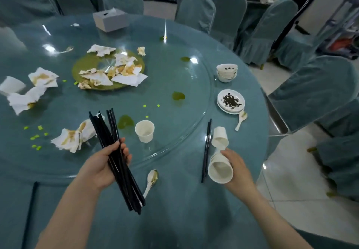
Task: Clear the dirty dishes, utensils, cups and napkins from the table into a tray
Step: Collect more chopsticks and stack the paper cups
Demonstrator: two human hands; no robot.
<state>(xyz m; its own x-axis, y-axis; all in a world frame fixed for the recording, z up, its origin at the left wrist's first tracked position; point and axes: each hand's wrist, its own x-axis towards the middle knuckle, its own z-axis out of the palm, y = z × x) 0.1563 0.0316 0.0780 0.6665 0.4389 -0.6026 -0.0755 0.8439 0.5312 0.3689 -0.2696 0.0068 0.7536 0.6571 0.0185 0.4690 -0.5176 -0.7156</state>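
Observation:
My left hand (105, 166) grips a bundle of several black chopsticks (114, 149) above the table's near side. My right hand (236, 164) holds a stack of white paper cups (220, 168), tipped with its mouth toward me; its far end touches another white cup (220, 136) lying on the table. A pair of black chopsticks (206, 147) lies just left of those cups. One white cup (144, 131) stands upright on the glass turntable (174, 74). White spoons lie near me (151, 180) and beside the stacked plates (240, 119).
Stacked white plates (231, 101) with dark scraps and stacked bowls (226, 72) sit at the right. Stained napkins (114, 70) cover the turntable's middle and left. A grey tissue box (110, 19) stands far back. Covered chairs (314, 91) ring the table.

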